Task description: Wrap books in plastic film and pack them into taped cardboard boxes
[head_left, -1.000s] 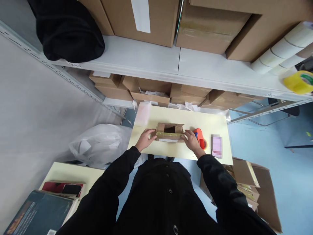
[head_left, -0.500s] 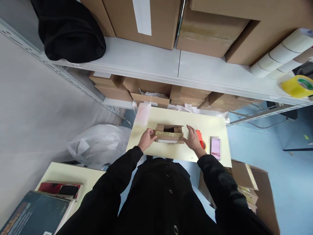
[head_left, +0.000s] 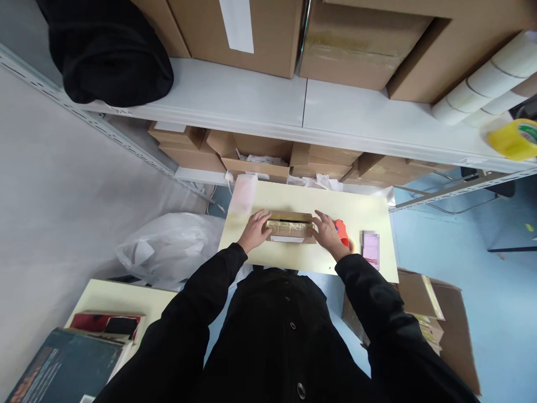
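A small cardboard box (head_left: 289, 228) lies on the pale yellow table (head_left: 356, 208), with shiny tape along its upper edge and a white label on its near side. Its top flaps are folded nearly together, leaving a thin dark slit. My left hand (head_left: 255, 230) grips the left end, thumb at the near side and fingers over the top. At the opposite end, my right hand (head_left: 329, 232) holds the box in a similar way. An orange tape dispenser (head_left: 341, 230) sits just beyond the right hand, partly covered by it.
A phone (head_left: 371, 249) lies at the table's right. Behind stands a shelf (head_left: 251, 106) with cardboard boxes and a yellow tape roll (head_left: 514, 140). A white plastic bag (head_left: 172, 246) is at left, thick books (head_left: 69, 364) at lower left, and an open carton (head_left: 455, 330) at lower right.
The box's top flaps have folded inward, so the wide opening is now a narrow slit. Both hands have shifted up over the box's ends, and the right fingers have come closer to it.
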Demonstrator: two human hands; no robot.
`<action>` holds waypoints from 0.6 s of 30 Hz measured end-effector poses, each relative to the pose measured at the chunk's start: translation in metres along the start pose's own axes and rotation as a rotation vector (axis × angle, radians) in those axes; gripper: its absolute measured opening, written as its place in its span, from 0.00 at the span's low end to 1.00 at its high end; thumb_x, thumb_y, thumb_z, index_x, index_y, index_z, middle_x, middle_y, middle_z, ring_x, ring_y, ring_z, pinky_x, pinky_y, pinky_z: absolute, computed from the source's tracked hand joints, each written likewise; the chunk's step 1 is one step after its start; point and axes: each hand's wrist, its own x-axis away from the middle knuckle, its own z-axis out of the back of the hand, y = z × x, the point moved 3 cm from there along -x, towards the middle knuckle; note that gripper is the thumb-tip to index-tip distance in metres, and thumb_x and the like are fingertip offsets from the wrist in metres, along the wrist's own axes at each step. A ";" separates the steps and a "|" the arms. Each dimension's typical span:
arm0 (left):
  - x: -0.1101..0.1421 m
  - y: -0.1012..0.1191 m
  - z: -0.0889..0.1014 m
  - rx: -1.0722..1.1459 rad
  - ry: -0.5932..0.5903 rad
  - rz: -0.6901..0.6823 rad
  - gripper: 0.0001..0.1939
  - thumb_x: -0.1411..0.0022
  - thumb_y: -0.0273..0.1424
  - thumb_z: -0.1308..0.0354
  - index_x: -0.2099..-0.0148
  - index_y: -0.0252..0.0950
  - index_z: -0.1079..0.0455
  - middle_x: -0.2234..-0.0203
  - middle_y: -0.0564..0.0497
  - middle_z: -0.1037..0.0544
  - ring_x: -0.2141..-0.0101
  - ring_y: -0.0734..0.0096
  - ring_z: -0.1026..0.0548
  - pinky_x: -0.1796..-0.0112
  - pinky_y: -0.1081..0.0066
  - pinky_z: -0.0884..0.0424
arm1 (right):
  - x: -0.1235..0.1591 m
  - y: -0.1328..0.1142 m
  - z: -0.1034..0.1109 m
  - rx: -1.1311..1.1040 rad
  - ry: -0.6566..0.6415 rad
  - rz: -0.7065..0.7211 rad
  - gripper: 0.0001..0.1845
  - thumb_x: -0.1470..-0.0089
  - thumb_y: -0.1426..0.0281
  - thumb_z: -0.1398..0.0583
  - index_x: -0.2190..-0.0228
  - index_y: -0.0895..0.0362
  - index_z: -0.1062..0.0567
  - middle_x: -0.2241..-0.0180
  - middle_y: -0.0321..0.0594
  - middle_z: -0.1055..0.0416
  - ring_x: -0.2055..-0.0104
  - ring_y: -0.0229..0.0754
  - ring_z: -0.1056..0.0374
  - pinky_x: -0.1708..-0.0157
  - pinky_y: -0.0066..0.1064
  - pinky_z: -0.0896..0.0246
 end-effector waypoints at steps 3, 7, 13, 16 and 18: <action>-0.002 -0.002 0.000 -0.008 0.001 0.002 0.18 0.41 0.29 0.44 0.47 0.38 0.31 0.46 0.41 0.32 0.44 0.53 0.36 0.45 0.51 0.37 | -0.001 0.003 -0.001 -0.021 0.012 -0.001 0.15 0.43 0.70 0.45 0.55 0.55 0.25 0.43 0.51 0.38 0.43 0.56 0.41 0.49 0.52 0.41; -0.004 -0.005 -0.002 -0.020 -0.020 0.003 0.13 0.40 0.30 0.45 0.53 0.36 0.27 0.50 0.41 0.29 0.48 0.56 0.32 0.46 0.54 0.35 | -0.002 0.004 -0.005 -0.061 0.002 -0.016 0.13 0.42 0.69 0.46 0.61 0.56 0.22 0.45 0.51 0.36 0.44 0.55 0.40 0.49 0.49 0.40; -0.001 -0.008 -0.006 -0.021 -0.029 0.035 0.17 0.43 0.29 0.42 0.50 0.37 0.29 0.52 0.43 0.28 0.49 0.56 0.31 0.48 0.56 0.34 | 0.001 0.005 -0.015 -0.220 0.044 -0.061 0.12 0.46 0.72 0.44 0.60 0.57 0.24 0.51 0.50 0.32 0.48 0.49 0.35 0.49 0.44 0.38; 0.003 -0.006 -0.007 -0.050 -0.039 0.032 0.18 0.43 0.29 0.42 0.48 0.39 0.30 0.52 0.44 0.28 0.49 0.55 0.31 0.48 0.56 0.34 | 0.004 0.006 -0.020 -0.262 0.054 -0.073 0.13 0.48 0.74 0.43 0.59 0.59 0.26 0.53 0.50 0.31 0.50 0.48 0.34 0.50 0.41 0.36; 0.006 -0.002 -0.008 -0.082 -0.048 -0.001 0.17 0.41 0.29 0.44 0.49 0.40 0.30 0.51 0.44 0.29 0.49 0.55 0.31 0.48 0.55 0.34 | 0.005 0.005 -0.022 -0.253 0.061 -0.070 0.13 0.48 0.73 0.43 0.60 0.58 0.25 0.54 0.49 0.31 0.51 0.48 0.33 0.51 0.40 0.35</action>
